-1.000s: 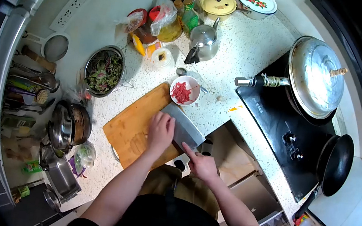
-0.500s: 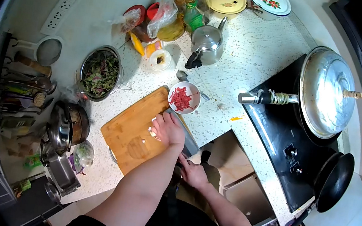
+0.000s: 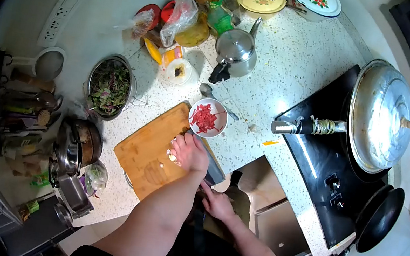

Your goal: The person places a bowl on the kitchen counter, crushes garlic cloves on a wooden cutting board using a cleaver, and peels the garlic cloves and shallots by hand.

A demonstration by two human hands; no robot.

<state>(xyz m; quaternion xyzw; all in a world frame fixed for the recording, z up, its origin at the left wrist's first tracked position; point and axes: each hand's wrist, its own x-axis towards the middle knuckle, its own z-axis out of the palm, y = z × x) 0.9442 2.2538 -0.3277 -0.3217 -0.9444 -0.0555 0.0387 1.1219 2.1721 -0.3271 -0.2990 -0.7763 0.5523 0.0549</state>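
Observation:
My left hand (image 3: 190, 153) is at the right part of the wooden cutting board (image 3: 142, 145), its fingers bent down around small white pieces (image 3: 172, 156), beside the flat of the cleaver. What the fingers grip is too small to make out. My right hand (image 3: 218, 205) is closed on the handle end of the cleaver (image 3: 213, 171), whose wide grey blade lies along the board's right edge, partly behind my left hand. Just beyond the board's top corner stands a white bowl (image 3: 208, 118) of red sliced pieces.
A metal bowl of leafy greens (image 3: 110, 86) stands left of the board. Behind are a kettle (image 3: 236, 52), a spoon (image 3: 207, 90) and bottles (image 3: 217, 17). A lidded wok (image 3: 382, 117) and black pan (image 3: 379, 219) are at right. An open drawer (image 3: 282, 230) lies below the counter.
My left hand has moved from the blade onto white pieces, which have come into view on the board. The cleaver has shifted toward the board's right edge. The view has shifted slightly.

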